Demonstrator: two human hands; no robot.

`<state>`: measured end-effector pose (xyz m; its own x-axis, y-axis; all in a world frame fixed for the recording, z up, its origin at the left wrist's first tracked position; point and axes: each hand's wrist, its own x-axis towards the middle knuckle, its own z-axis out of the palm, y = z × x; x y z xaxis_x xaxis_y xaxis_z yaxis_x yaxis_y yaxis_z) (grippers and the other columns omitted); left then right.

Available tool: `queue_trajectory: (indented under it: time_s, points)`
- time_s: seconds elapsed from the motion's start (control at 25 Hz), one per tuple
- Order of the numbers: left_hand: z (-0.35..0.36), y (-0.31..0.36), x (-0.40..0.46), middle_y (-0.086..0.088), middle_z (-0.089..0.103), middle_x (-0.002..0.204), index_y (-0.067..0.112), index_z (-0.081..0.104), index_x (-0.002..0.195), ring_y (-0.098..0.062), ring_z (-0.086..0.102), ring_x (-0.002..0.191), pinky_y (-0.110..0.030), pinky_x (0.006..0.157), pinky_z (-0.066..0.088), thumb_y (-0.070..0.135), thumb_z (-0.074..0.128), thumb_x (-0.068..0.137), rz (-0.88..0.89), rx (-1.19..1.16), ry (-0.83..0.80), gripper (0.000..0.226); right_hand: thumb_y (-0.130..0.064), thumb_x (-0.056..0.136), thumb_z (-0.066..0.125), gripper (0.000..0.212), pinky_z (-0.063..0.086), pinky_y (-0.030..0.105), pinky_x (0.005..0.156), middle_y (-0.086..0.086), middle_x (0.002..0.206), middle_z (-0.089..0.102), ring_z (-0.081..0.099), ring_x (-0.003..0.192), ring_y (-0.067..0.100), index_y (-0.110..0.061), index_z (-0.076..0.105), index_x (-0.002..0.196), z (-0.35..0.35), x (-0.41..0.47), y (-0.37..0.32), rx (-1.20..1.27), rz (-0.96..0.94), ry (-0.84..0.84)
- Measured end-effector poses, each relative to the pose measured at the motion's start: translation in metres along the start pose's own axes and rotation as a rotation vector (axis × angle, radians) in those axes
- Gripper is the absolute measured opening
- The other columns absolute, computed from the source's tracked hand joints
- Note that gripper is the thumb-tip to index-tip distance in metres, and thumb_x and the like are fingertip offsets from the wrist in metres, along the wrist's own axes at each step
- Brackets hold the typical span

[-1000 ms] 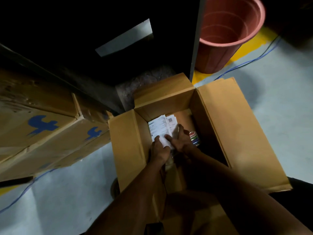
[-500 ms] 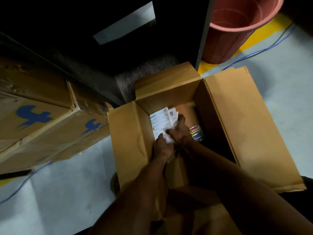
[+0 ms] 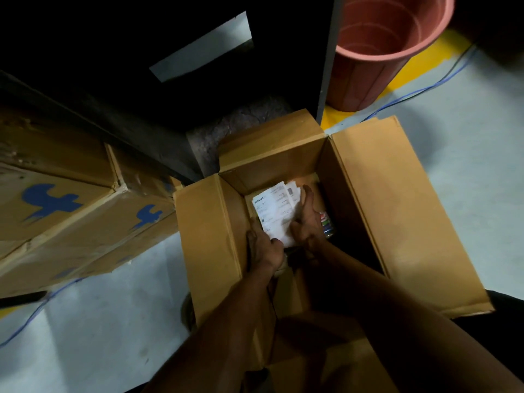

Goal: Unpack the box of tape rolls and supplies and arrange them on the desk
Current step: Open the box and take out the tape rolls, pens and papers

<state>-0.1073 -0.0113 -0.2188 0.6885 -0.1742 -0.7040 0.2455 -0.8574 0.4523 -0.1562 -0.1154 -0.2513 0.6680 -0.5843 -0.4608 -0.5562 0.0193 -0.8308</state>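
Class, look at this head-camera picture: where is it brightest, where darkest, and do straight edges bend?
Head view: brightest on the white papers in the open box; darkest under the desk at top; the box edges bow outward, as wide-angle lenses do; both forearms lie in shadow.

The open box (image 3: 402,211) is plain tan cardboard, and the papers (image 3: 276,212) inside it are white with small dark print. Beside them lies a bundle of markers (image 3: 326,224) in red, green and blue. The second carton (image 3: 71,194) is tan with blue marks, the bucket (image 3: 377,43) terracotta pink, the floor (image 3: 467,165) pale grey with a yellow stripe (image 3: 405,78) and a blue cable (image 3: 419,92).
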Motion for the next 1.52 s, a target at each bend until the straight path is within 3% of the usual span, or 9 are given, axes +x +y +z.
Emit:
queue_trajectory:
  time_s: [0.12,0.2,0.28,0.44,0.64,0.88,1.04,1.24,1.52]
  points:
    - [0.008,-0.003,0.019,0.0,0.043,0.131,0.034,0.025,0.15,-0.025,0.051,0.118,-0.048,0.102,0.047,0.029,0.048,0.079,0.006,-0.069,0.019,0.075,-0.045,0.065,0.046,0.1,0.042,0.023,0.098,0.01,0.138,0.05,0.052,0.121,0.023,-0.013,0.01,0.152,-0.02,-0.027,0.003,0.05,-0.115,0.047]
    - [0.024,-0.014,0.046,-0.001,0.057,0.127,0.041,0.038,0.14,-0.031,0.06,0.112,-0.052,0.095,0.052,0.045,0.048,0.064,0.004,-0.122,0.022,0.077,-0.046,0.064,0.045,0.095,0.04,0.004,0.086,0.003,0.127,0.056,0.056,0.108,0.018,-0.009,0.018,0.148,-0.034,-0.043,-0.008,0.066,-0.131,0.073]
    - [0.017,0.006,0.027,0.003,0.056,0.126,0.041,0.023,0.147,-0.027,0.057,0.108,-0.047,0.098,0.048,0.039,0.058,0.068,0.04,-0.218,-0.007,0.086,-0.03,0.065,0.049,0.087,0.035,-0.006,0.07,-0.01,0.115,0.057,0.058,0.097,0.01,-0.012,0.022,0.145,-0.048,-0.055,-0.025,0.098,-0.137,0.082]
    - [-0.022,0.058,-0.047,-0.009,0.061,0.124,0.018,0.031,0.142,-0.032,0.062,0.103,-0.049,0.091,0.054,0.014,0.066,0.08,-0.032,-0.493,-0.042,0.071,-0.015,0.077,0.049,0.084,0.038,0.003,0.069,-0.013,0.117,0.052,0.056,0.102,0.012,-0.016,0.012,0.153,-0.071,-0.072,-0.059,0.092,-0.12,0.039]
    - [-0.047,0.085,-0.103,-0.001,0.05,0.121,0.015,0.03,0.14,-0.021,0.051,0.101,-0.032,0.088,0.044,0.01,0.058,0.091,0.168,-0.289,-0.03,0.056,-0.034,0.076,0.045,0.072,0.041,0.023,0.083,0.003,0.129,0.055,0.056,0.115,0.023,-0.013,0.03,0.143,-0.092,-0.101,-0.11,-0.007,-0.201,0.005]
    - [-0.082,0.092,-0.162,-0.003,0.045,0.139,0.013,0.022,0.149,-0.013,0.046,0.117,-0.019,0.091,0.04,-0.007,0.048,0.092,0.454,-0.357,0.133,0.066,-0.038,0.081,0.04,0.079,0.039,0.009,0.097,-0.014,0.139,0.046,0.046,0.122,-0.012,-0.009,0.02,0.152,-0.106,-0.148,-0.153,0.068,-0.424,0.074]
    - [-0.107,0.092,-0.193,-0.008,0.053,0.125,0.0,0.048,0.127,-0.024,0.053,0.117,-0.004,0.072,0.046,-0.015,0.049,0.09,0.613,-0.409,0.151,0.04,-0.034,0.078,0.039,0.052,0.052,0.034,0.089,0.008,0.125,0.057,0.057,0.114,0.023,-0.019,0.049,0.127,-0.106,-0.167,-0.17,0.099,-0.432,0.156]
    - [-0.139,0.105,-0.228,0.001,0.062,0.115,0.012,0.066,0.112,-0.014,0.06,0.107,-0.01,0.072,0.052,-0.004,0.062,0.091,0.702,-0.464,0.195,0.027,0.0,0.087,0.047,0.033,0.047,0.007,0.07,0.004,0.118,0.064,0.061,0.109,0.021,-0.019,0.065,0.107,-0.122,-0.19,-0.212,0.2,-0.365,0.241]
    - [-0.198,0.156,-0.304,0.007,0.068,0.109,0.018,0.07,0.112,-0.006,0.069,0.09,-0.015,0.068,0.055,0.004,0.067,0.088,0.869,-0.515,0.218,0.028,-0.003,0.088,0.052,0.035,0.051,0.008,0.07,-0.005,0.116,0.068,0.064,0.098,0.006,-0.022,0.07,0.112,-0.165,-0.236,-0.298,0.281,-0.487,0.31]
